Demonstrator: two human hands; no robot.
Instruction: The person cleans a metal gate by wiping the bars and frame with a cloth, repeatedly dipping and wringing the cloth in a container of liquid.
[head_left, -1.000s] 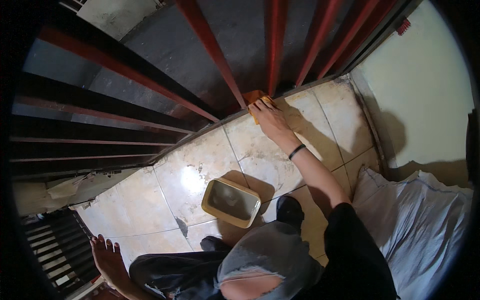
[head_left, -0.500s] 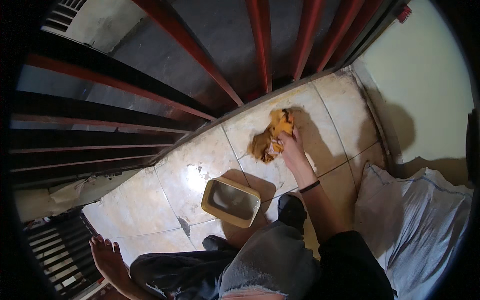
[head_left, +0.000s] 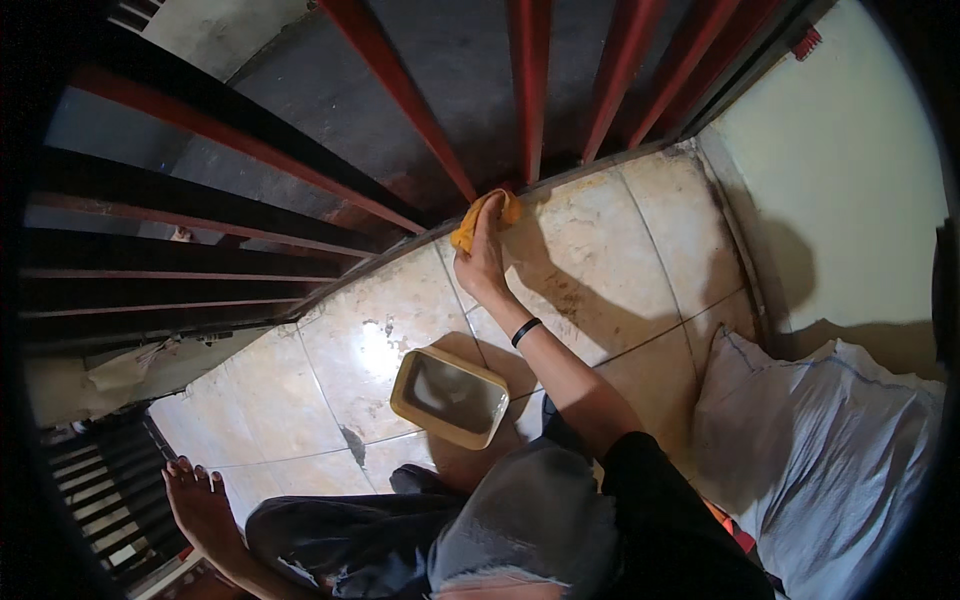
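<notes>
My right hand [head_left: 482,258] is closed around a crumpled orange-yellow cloth [head_left: 465,232]. It presses the cloth at the far tile edge, where a red bar meets the sill; part of the cloth is hidden by the hand. A dark band circles that wrist. At the lower left, my left hand [head_left: 205,510] is held away from the cloth, its fingers apart and nothing visible in them. Between the two hands, a yellowish rectangular tub [head_left: 400,400] with cloudy water stands on the tiles.
Red metal bars [head_left: 530,90] line the far side, with a dark grey surface beyond. A pale wall [head_left: 840,190] rises at the right. A white woven sack [head_left: 820,440] lies at the lower right. Stains and a chipped spot mark the floor tiles [head_left: 270,410].
My right hand has moved the cloth from the middle of the tile up and left to the foot of the bars. The cloth is bunched smaller. My left hand stays low at the left.
</notes>
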